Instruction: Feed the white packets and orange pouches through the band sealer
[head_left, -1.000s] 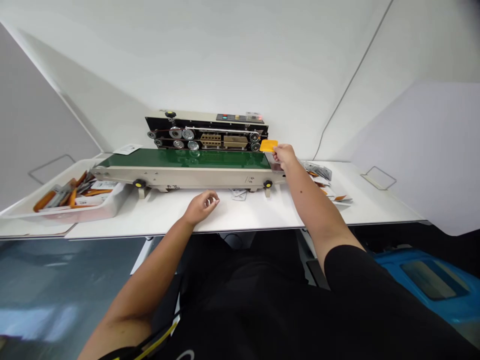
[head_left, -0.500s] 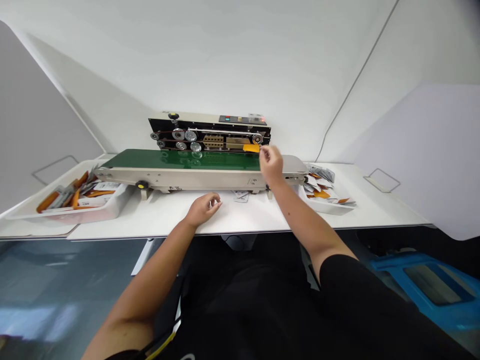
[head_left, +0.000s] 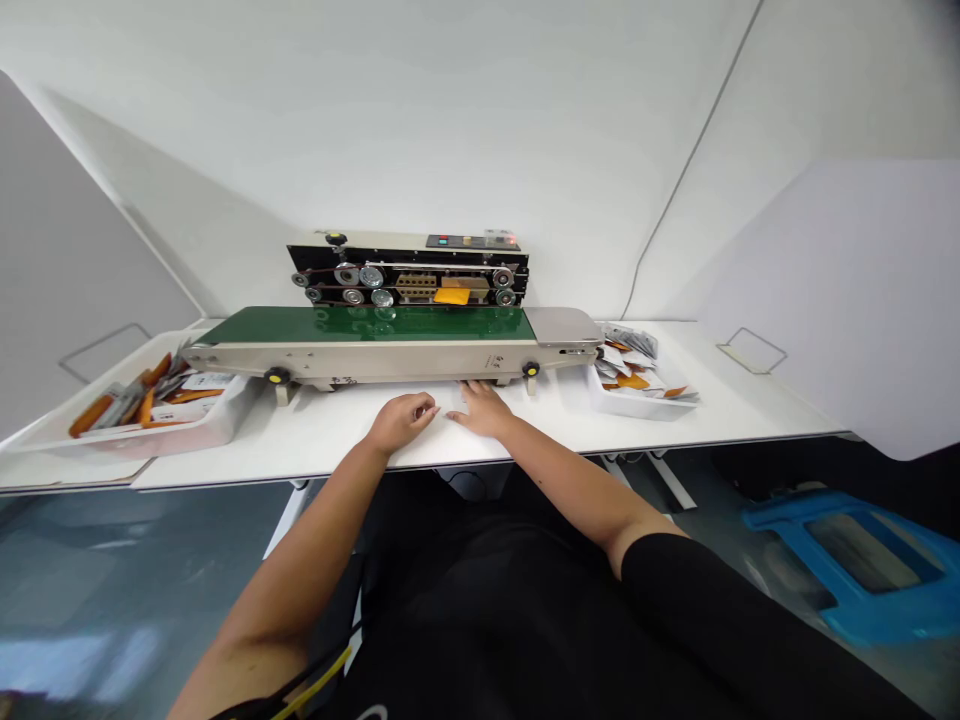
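Observation:
My right hand (head_left: pixel 484 408) lies on the white table with its fingers stretched out, the tips reaching under the front edge of the conveyor. Whether anything lies beneath those fingers is hidden. Just left of it, my left hand (head_left: pixel 402 421) rests on the table with its fingers curled in, and nothing shows in them. Behind both hands stands a band sealing machine (head_left: pixel 401 362) with a green conveyor belt (head_left: pixel 285 325). An orange packet (head_left: pixel 452 296) sits upright in the sealing section (head_left: pixel 416 287), apart from both hands.
To the left, a white bin (head_left: pixel 232 412) holds several orange and silver packets (head_left: pixel 154 392). Another white bin (head_left: pixel 637 404) with several packets (head_left: pixel 630 362) stands at the right end of the conveyor. A blue plastic piece (head_left: pixel 840 600) is on the floor at lower right.
My right hand let go of the orange packet and came down to the table by the conveyor's front edge. The packet moved left along the machine. My left hand stayed put.

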